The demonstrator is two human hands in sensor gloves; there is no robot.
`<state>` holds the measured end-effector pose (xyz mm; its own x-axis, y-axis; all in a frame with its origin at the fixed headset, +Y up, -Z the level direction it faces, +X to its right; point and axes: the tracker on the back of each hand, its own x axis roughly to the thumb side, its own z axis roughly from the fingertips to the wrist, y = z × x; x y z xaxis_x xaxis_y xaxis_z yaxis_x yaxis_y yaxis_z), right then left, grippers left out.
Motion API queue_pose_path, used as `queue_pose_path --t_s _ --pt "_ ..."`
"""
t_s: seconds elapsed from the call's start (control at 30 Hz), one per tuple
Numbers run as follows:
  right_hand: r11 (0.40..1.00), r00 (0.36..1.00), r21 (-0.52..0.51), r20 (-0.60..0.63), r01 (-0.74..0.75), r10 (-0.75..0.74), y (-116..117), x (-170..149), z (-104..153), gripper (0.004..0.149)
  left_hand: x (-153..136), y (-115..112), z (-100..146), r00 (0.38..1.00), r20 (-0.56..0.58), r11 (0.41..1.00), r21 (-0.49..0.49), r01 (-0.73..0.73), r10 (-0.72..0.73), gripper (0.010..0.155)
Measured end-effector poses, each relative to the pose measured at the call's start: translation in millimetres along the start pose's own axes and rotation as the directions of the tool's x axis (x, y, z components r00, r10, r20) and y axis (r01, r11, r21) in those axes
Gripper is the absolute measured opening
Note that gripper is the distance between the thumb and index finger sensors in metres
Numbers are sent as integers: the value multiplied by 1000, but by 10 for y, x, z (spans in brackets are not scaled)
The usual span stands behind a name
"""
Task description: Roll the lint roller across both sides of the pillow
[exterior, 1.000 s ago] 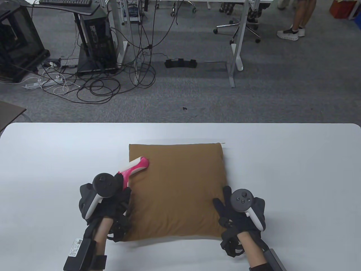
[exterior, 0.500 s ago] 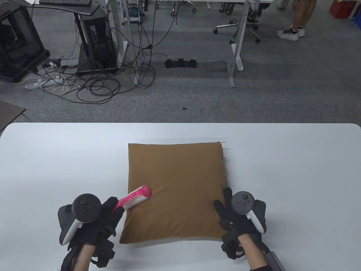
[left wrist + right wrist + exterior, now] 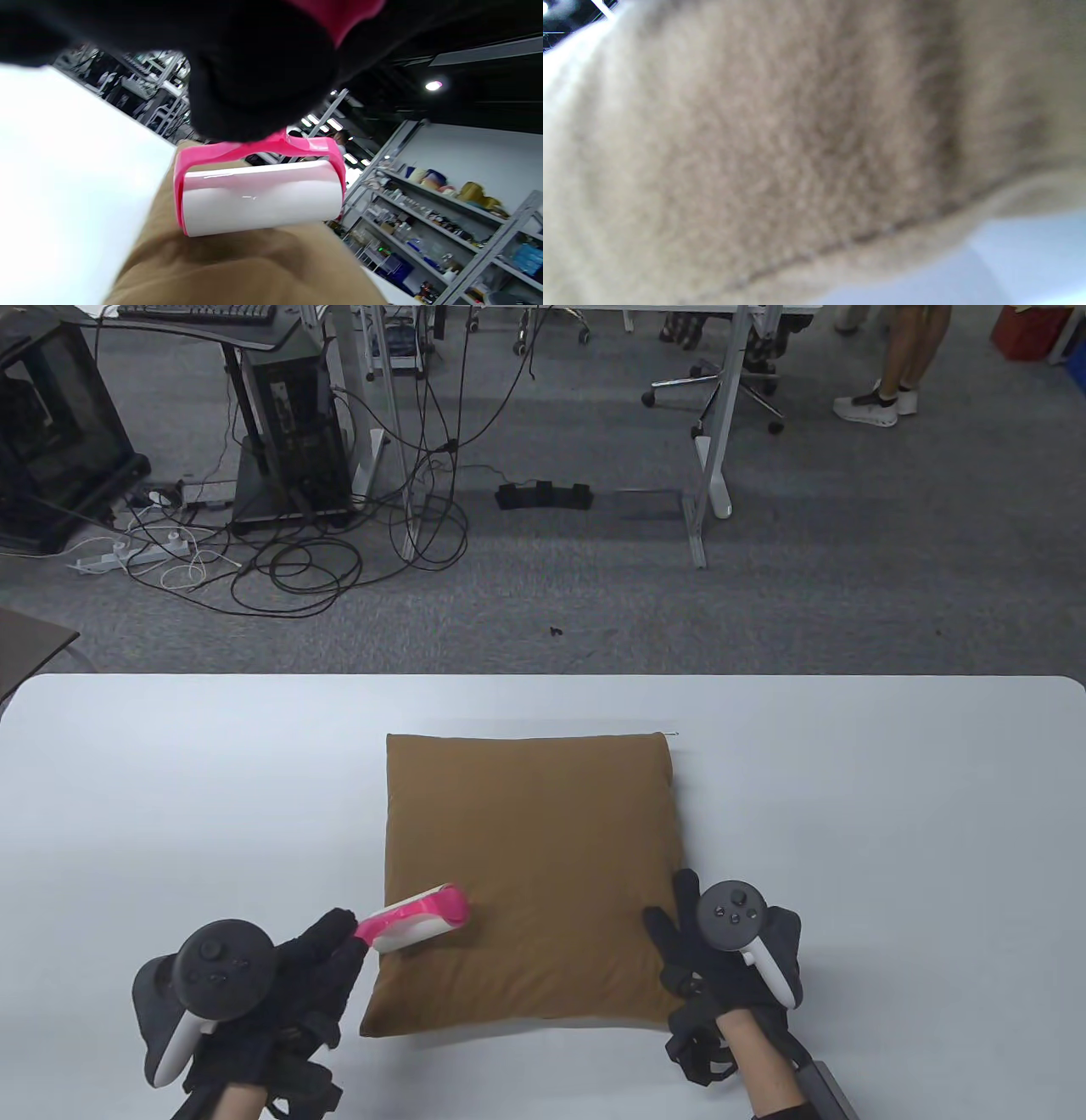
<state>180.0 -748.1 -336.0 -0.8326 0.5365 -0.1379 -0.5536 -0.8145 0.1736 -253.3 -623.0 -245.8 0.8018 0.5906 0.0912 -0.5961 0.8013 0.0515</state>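
Observation:
A brown square pillow [image 3: 530,857] lies flat on the white table [image 3: 170,780]. My left hand [image 3: 293,984] grips the pink handle of a lint roller [image 3: 416,914], whose white roll rests on the pillow near its front left corner. In the left wrist view the roller [image 3: 261,197] sits on the brown fabric [image 3: 254,271]. My right hand [image 3: 721,959] rests flat on the pillow's front right corner, fingers spread. The right wrist view is filled with blurred pillow fabric [image 3: 780,140] and its seam.
The table's far edge runs across the middle of the table view. Beyond it lies grey carpet with cables [image 3: 288,560], computer towers [image 3: 288,432] and desk legs [image 3: 708,458]. A person's legs [image 3: 891,381] stand at the back right.
My left hand has pulled the roller along the pillow's left side from near the back toward the front edge. My right hand has stayed on the front right corner.

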Motion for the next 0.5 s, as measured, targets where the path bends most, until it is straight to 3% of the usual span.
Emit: queue_pose_path --t_s 0.13,0.23,0.4,0.5 --pt "1000 1000 0 0 0 0 2 -3 -2 70 267 -260 10 988 39 988 -20 153 -152 55" --pt "1000 1000 -1 2 -4 4 4 -1 1 70 331 -488 -37 984 61 986 11 166 -166 57" --pt "1000 1000 -1 1 -2 2 5 -3 -1 70 408 -615 -183 980 67 980 74 185 -190 62" --pt "1000 1000 -1 1 -3 3 6 2 -4 70 457 -654 -303 976 68 977 55 205 -209 65"
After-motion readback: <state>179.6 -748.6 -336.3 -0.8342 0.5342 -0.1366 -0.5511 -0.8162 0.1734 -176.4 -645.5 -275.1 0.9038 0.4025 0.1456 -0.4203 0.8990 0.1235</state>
